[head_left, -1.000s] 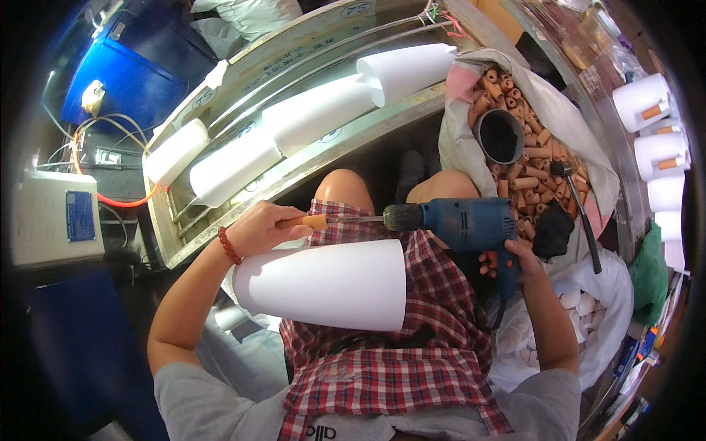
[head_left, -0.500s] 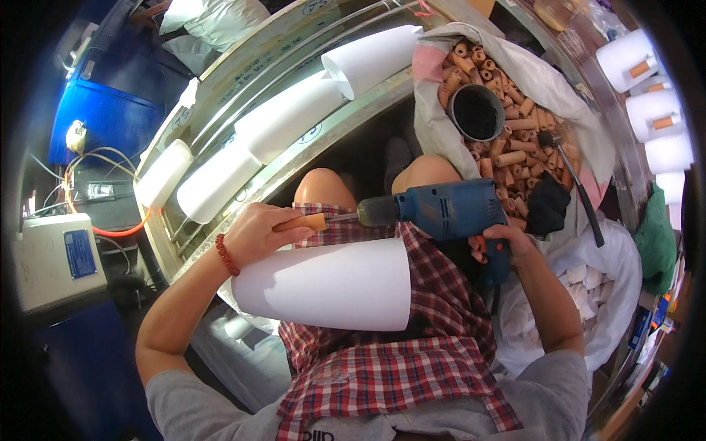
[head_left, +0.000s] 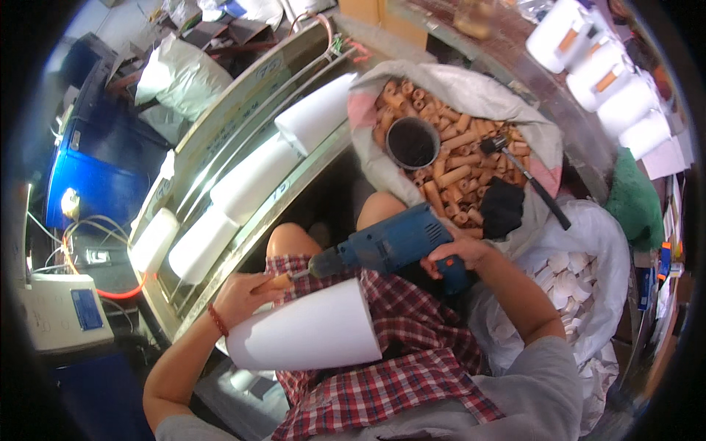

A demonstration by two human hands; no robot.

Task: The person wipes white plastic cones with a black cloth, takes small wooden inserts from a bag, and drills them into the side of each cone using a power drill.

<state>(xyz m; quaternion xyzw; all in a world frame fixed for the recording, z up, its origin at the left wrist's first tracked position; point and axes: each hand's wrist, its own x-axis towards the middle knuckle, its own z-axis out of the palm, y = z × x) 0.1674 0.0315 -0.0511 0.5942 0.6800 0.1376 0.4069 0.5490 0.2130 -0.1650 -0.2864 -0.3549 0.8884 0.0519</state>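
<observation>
by the left hand [head_left: 246, 298] a short tan tube [head_left: 279, 282] is gripped between thumb and fingers, held out over the lap; by the right hand [head_left: 463, 250] the handle of a blue drill [head_left: 390, 242] is grasped. the tube's free end is met by the drill bit [head_left: 300, 274]; how deep the bit is set cannot be told. the tube looks light, stiff and dry, perhaps apt to split or spin, so it is best pinched firmly at the end away from the bit. the drill seems heavy at the front and is best borne by its grip.

just below, a white tapered sleeve [head_left: 316, 331] is laid across the checked apron [head_left: 412, 316], narrow end by the left wrist; it appears light and smooth, easily scuffed.

beyond the drill, more tubes [head_left: 456, 173] are heaped in a sack [head_left: 544, 117], with a dark cup [head_left: 413, 143] set among them. further left, white sleeves [head_left: 257, 169] are lined up along a trough [head_left: 246, 253].
</observation>
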